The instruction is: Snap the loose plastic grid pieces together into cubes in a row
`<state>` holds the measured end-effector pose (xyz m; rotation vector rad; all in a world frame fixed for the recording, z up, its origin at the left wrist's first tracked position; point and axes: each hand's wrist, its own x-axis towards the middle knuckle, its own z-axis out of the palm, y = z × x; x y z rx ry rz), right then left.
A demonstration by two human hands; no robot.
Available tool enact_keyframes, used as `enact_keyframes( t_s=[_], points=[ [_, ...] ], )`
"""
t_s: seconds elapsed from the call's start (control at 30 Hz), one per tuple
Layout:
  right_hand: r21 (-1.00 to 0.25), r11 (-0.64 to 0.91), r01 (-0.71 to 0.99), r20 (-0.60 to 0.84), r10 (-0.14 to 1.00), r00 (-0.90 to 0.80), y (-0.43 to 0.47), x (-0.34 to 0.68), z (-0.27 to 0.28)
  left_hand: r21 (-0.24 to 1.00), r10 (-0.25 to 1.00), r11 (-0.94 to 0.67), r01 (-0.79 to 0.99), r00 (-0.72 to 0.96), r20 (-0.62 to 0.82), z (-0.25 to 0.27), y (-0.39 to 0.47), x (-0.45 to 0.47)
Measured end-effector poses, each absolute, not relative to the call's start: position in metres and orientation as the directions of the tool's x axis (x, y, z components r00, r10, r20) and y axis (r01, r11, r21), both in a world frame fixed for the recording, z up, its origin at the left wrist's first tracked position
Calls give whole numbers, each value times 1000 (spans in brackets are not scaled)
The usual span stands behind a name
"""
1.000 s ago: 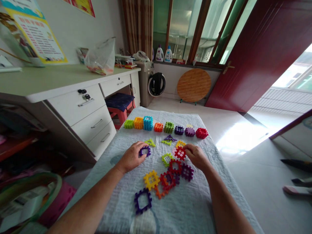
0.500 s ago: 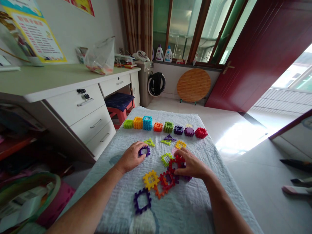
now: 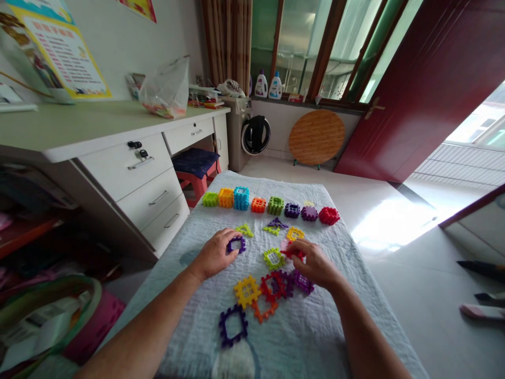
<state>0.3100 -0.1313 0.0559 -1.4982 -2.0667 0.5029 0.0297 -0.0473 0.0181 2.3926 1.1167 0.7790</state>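
My left hand [image 3: 215, 254] grips a purple square building tile [image 3: 237, 245] between thumb and fingers, at the left of the cloth-covered table [image 3: 189, 337]. In my right hand [image 3: 313, 263] is a red building tile [image 3: 294, 251], partly hidden by the fingers. Below that hand lies a purple lattice tile [image 3: 303, 282]. Left of it, a red square tile [image 3: 272, 287] overlaps an orange tile [image 3: 264, 309] and touches a yellow tile [image 3: 247, 291]. A dark purple frame tile [image 3: 233, 325] lies nearest me. Between the hands rests a lime green tile [image 3: 273, 258].
Stacks of sorted tiles stand in a row at the far side, from a lime stack [image 3: 210, 199] to a red stack [image 3: 329, 215]. Purple triangular tiles [image 3: 277, 223] and a yellow tile [image 3: 295, 233] lie before them. A white desk [image 3: 118, 126] stands left.
My right hand has taken the red tile off the pile and moved it slightly away from me, uncovering purple tiles. My left hand still holds its purple tile in about the same place.
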Motion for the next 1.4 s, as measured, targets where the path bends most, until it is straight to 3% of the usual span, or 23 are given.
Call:
enact_keyframes(
  t_s=[0.17, 0.3, 0.53, 0.73, 0.97, 1.2, 1.4],
  points=[
    [-636, 91, 766, 267, 958, 108, -125, 333, 50, 554, 788, -605, 572, 530, 313, 20, -48, 30],
    [-549, -63, 834, 209, 955, 211, -122, 355, 44, 557, 788, -605, 569, 530, 313, 20, -48, 30],
    [-336, -71, 939, 109, 988, 114, -128, 376, 27, 559, 786, -607, 565, 533, 313, 20, -48, 30],
    [-352, -14, 936, 28, 999, 25, -131, 376, 32, 550, 784, -608, 573, 544, 299, 19, -47, 31],
    [-436, 37, 899, 152, 988, 34, -128, 349, 45, 536, 777, -618, 575, 550, 306, 18, -46, 30],
    [-334, 51, 941, 121, 993, -11, -123, 326, 30, 541, 775, -620, 569, 551, 309, 18, -46, 30],
    [-351, 53, 935, 129, 992, -7, -121, 329, 27, 553, 777, -618, 559, 540, 323, 20, -47, 30]
  ],
)
